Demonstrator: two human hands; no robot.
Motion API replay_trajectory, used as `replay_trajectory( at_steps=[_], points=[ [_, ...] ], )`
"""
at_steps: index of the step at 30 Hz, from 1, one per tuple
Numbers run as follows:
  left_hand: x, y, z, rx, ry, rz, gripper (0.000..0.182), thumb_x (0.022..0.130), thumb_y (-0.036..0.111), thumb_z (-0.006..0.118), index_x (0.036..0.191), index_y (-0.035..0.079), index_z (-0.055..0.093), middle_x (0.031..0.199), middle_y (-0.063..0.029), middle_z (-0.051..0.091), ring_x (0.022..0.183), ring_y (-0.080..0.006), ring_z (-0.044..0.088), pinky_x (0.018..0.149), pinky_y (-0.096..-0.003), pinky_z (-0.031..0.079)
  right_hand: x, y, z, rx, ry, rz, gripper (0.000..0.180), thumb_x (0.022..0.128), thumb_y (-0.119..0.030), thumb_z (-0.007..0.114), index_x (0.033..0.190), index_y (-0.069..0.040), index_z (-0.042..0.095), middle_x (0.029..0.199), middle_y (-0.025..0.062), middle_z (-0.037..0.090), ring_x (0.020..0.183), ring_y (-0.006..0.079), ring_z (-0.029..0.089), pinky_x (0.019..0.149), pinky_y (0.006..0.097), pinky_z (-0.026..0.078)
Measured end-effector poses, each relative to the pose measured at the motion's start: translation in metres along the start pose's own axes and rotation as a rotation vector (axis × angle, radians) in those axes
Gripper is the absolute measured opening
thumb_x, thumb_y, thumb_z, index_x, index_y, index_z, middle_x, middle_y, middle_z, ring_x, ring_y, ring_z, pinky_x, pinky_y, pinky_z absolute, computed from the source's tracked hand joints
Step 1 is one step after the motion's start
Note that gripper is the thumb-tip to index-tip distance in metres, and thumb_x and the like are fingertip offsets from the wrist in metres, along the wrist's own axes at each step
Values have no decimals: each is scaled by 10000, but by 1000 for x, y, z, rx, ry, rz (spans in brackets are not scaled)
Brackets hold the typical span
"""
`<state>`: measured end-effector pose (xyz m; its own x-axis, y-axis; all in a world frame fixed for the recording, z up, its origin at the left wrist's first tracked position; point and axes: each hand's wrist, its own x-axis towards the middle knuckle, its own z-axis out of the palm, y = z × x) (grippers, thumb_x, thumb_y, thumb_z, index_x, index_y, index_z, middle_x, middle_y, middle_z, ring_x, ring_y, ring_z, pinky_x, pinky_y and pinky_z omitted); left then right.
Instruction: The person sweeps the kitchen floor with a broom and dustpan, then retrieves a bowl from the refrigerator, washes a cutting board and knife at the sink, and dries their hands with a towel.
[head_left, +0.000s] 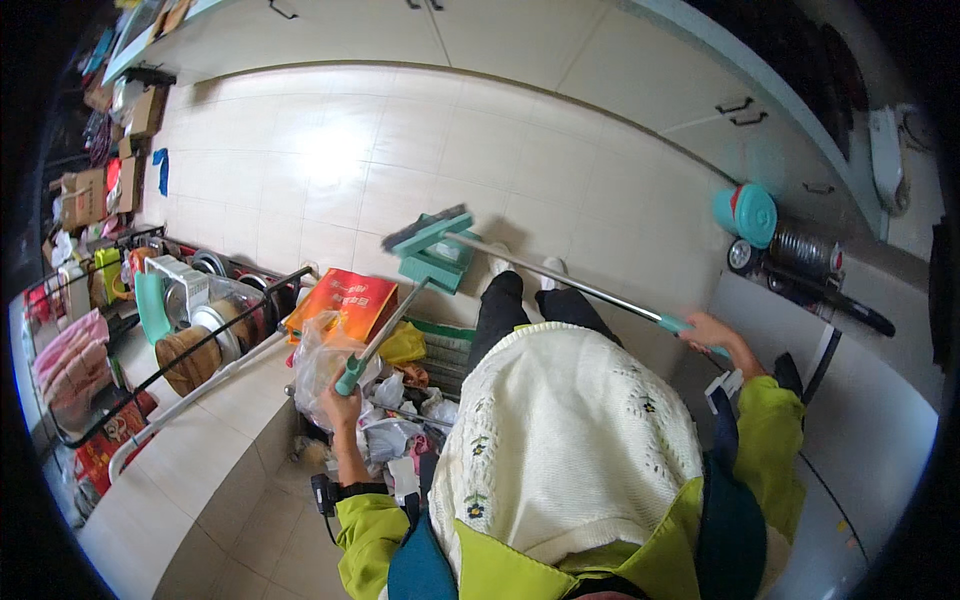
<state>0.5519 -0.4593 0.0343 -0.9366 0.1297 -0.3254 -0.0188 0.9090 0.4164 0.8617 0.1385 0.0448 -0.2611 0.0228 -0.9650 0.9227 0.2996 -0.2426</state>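
Note:
My left hand (343, 401) grips the green upper end of a dustpan handle. The handle slants up to a green dustpan (437, 268) near the tiled floor, just in front of my feet. My right hand (707, 334) is closed around the green grip of a broom with a metal pole (570, 281). At its far end the green broom head with dark bristles (429, 229) lies over the dustpan's opening, partly covering it. Something pale shows inside the pan; what it is cannot be told.
White cabinets (517, 45) line the far side. Left are a rack with pans, a wooden lid (184, 360) and cardboard boxes (84, 198). A red-orange bag (345, 300) and plastic bags lie beside my left hand. A turquoise bin (752, 216) stands right; a blue strip (162, 171) lies on the floor.

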Motion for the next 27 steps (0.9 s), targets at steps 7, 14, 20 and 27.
replay_trajectory(
  at_steps=[7,14,20,27],
  points=[
    [-4,11,7,-144,155,-79,387,618,14,590,1002,-29,570,839,-198,611,789,-257,607,696,-320,449,0,130,29,-297,409,154,291,701,-238,622,732,35,524,600,158,516,566,291,549,507,393,424],
    [-1,11,-4,-292,286,-98,324,660,-13,572,978,-72,553,796,-74,611,741,-130,551,702,-260,426,50,146,-18,-319,575,268,355,642,-227,639,858,30,523,878,228,530,807,385,522,672,461,414],
    [-12,24,-6,-515,409,-447,261,664,-8,578,925,-27,572,653,-19,549,521,-79,461,481,-222,371,105,65,-177,-706,501,70,334,656,-212,628,871,34,560,892,258,556,867,362,543,736,439,435],
    [-12,62,-26,-733,644,-695,245,692,-18,543,935,-10,560,590,-6,486,424,-67,398,380,-223,300,203,-122,-219,-625,405,-31,350,689,-275,630,781,52,544,540,161,534,460,257,548,447,368,448]
  ],
)
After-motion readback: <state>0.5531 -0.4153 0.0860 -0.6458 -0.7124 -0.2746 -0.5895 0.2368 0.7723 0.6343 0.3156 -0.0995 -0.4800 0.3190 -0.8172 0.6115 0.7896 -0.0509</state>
